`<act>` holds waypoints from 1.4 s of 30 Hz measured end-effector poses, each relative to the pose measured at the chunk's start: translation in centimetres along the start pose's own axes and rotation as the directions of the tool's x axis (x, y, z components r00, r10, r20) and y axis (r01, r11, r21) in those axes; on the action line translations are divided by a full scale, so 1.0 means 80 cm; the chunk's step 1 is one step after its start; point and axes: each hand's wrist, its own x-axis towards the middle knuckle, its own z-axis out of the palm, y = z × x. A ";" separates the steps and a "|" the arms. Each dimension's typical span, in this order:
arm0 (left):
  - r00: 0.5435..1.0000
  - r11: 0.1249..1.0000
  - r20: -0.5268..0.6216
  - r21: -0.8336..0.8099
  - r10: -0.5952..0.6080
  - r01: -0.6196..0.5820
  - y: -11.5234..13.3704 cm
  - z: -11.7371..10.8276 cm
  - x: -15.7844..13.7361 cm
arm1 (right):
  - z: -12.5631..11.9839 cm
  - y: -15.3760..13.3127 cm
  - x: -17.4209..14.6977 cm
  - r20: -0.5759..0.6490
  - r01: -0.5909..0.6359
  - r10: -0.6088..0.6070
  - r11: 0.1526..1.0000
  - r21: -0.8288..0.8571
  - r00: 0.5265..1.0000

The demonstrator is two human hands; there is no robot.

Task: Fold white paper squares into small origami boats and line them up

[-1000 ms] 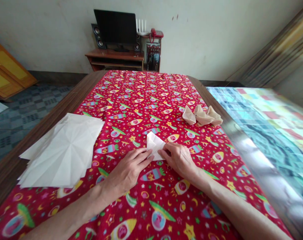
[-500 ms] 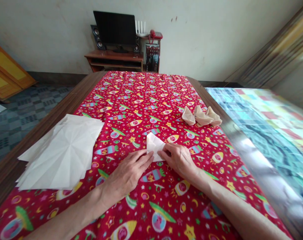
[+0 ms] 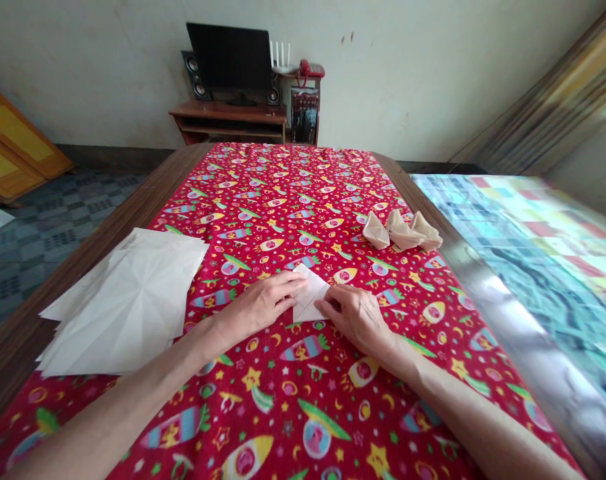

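A small folded white paper lies on the red patterned tablecloth in front of me, with crease lines across it. My left hand reaches over its left edge, index finger along the upper left corner and thumb lower down. At the right edge, my right hand has its thumb and bent fingers closed on the paper. Farther right stand several folded paper shapes with pointed tips. To the left is a stack of creased white paper sheets.
The red tablecloth covers most of a dark wooden table. Beyond its far end are a desk with a monitor, speakers and a red telephone. A bed with a coloured cover adjoins the right side.
My left hand has moved up along the paper's left edge, from its lower part to the upper corner. The paper now looks flatter. My right hand has stayed in place.
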 end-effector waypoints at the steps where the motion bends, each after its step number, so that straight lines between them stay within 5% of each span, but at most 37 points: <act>1: 1.000 1.000 0.016 0.000 -0.010 0.010 -0.003 -0.001 0.008 | 0.000 0.000 0.000 -0.001 -0.001 0.001 1.000 -0.002 1.000; 6: 0.986 0.992 0.109 -0.022 -0.124 0.127 -0.001 -0.009 0.035 | 0.001 0.001 -0.001 0.010 0.005 -0.005 1.000 -0.011 1.000; 23: 0.979 0.975 0.021 -0.093 -0.203 0.204 0.001 0.002 0.040 | 0.002 0.001 0.000 0.000 0.024 -0.024 1.000 0.018 1.000; 31: 0.948 0.949 -0.065 0.020 -0.312 0.314 0.008 0.013 0.032 | 0.003 0.002 -0.003 0.000 0.030 -0.030 1.000 -0.004 1.000; 42: 0.979 0.975 -0.059 0.093 -0.196 0.200 0.024 0.018 0.013 | 0.006 0.003 -0.003 -0.019 0.068 -0.069 0.997 -0.034 0.997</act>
